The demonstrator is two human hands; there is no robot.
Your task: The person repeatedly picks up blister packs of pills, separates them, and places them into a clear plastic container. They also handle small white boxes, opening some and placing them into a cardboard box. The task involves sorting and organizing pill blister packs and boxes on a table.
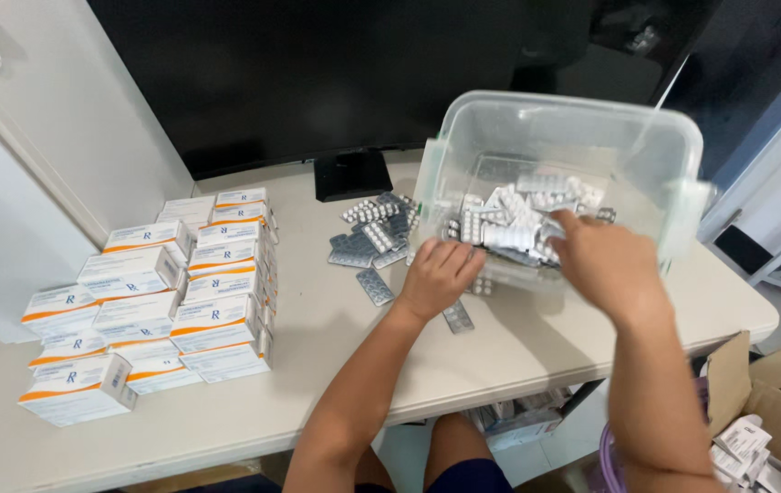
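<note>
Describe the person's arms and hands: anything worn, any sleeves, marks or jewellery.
Both forearms are bare up to where they leave the picture, with no sleeves showing. The left hand and the right hand wear no gloves, and no rings, watch or bracelets show on them. No marks can be made out. Dark blue shorts show below.

Your clear plastic tub is tipped toward you on the worktop, silver blister strips heaped inside and more strips spilled just left of it.

Left grip curled, right grip reaching.
</note>
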